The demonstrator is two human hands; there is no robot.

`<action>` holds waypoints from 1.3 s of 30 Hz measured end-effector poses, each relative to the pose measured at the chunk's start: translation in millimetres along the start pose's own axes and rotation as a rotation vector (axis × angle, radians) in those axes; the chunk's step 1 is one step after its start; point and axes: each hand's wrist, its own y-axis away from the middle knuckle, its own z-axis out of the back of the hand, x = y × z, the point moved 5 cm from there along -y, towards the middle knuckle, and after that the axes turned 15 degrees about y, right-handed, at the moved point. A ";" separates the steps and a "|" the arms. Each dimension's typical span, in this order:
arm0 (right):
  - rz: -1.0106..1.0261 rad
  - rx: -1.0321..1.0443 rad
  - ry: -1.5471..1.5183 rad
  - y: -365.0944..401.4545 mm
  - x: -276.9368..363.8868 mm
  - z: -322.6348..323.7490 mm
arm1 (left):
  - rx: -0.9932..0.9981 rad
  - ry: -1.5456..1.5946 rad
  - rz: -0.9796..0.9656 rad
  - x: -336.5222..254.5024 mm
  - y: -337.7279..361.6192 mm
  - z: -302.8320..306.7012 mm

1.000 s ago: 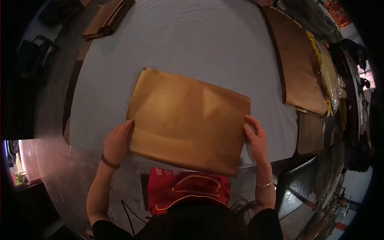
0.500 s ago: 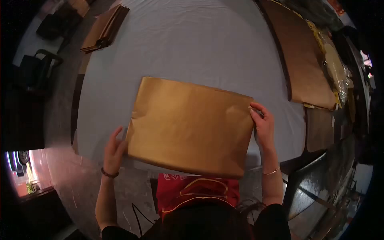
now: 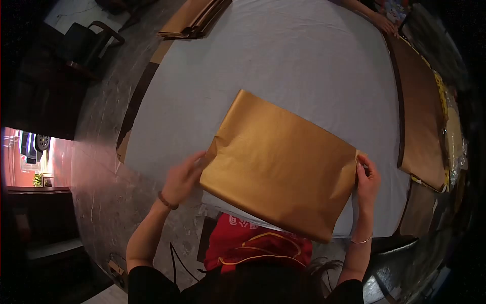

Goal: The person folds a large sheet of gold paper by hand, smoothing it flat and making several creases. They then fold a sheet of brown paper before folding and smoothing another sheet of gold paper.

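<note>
A folded sheet of gold-brown paper (image 3: 283,162) lies at a slant near me, its lower corner over the front edge of the white-covered table (image 3: 304,61). On its left edge, beside a small crease, the fingers of my left hand (image 3: 183,178) are closed; that hand is slightly blurred and its fingertips are partly hidden. At the upper right corner, my right hand (image 3: 368,176) pinches the paper between thumb and fingers. Below the paper, a red apron (image 3: 253,245) with yellow trim covers my front.
A stack of brown folded paper (image 3: 197,20) sits at the table's far left. Along the right side lies a long brown sheet pile (image 3: 422,116) with clear plastic beside it. Another person's hand (image 3: 385,24) rests at the far right. A dark chair (image 3: 83,48) stands left.
My left hand has come in to the paper's left edge. The paper has turned clockwise, with my right hand still on its corner. The view has shifted, and another person's hand now shows.
</note>
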 end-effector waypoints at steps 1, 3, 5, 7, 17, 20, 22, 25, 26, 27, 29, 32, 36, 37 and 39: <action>-0.027 0.002 -0.039 0.0 0.3 -0.3 | 0.001 0.001 0.001 -2.8 0.4 1.1; -0.060 -0.007 -0.072 0.7 1.5 -1.0 | 0.035 -0.085 0.040 -6.9 -0.9 -0.1; -0.014 -0.014 -0.069 0.6 9.5 -0.8 | 0.050 -0.112 0.049 -11.2 -2.3 -3.3; 0.002 -0.014 -0.018 0.2 11.9 0.8 | 0.082 -0.134 0.043 -12.0 -4.8 -5.4; 0.054 0.014 0.077 -0.8 13.0 4.4 | 0.157 0.023 -0.016 -25.1 -83.6 -11.6; 0.064 -0.004 0.072 -0.8 15.6 5.4 | 0.090 0.099 -0.066 -31.9 -133.2 -20.3; 0.063 -0.004 0.064 -1.5 14.3 5.8 | 0.067 0.065 -0.104 -37.3 -157.1 -31.8; 0.052 0.005 0.075 -2.4 11.9 5.6 | -0.044 0.020 -0.167 -39.3 -175.0 -39.1; 0.048 0.024 0.090 -2.1 12.3 6.6 | -0.099 -0.067 -0.216 -44.2 -175.2 -42.7; 0.046 0.044 0.103 -2.1 13.2 6.9 | -0.155 -0.156 -0.264 -48.2 -174.3 -44.3; 0.009 0.047 0.083 -3.4 15.1 7.5 | -0.186 -0.137 -0.264 -44.5 -173.2 -43.3; 0.005 0.039 0.112 -5.2 16.2 7.9 | -0.224 -0.110 -0.274 -46.8 -168.0 -44.6; -0.023 0.014 0.151 -6.2 15.4 7.0 | -0.253 -0.054 -0.345 -44.7 -169.4 -42.6; -0.022 0.018 0.152 -6.1 16.7 7.1 | -0.255 -0.054 -0.342 -43.4 -170.3 -40.6; -0.019 0.017 0.216 -6.1 19.1 8.1 | -0.216 -0.024 -0.325 -41.0 -172.1 -39.0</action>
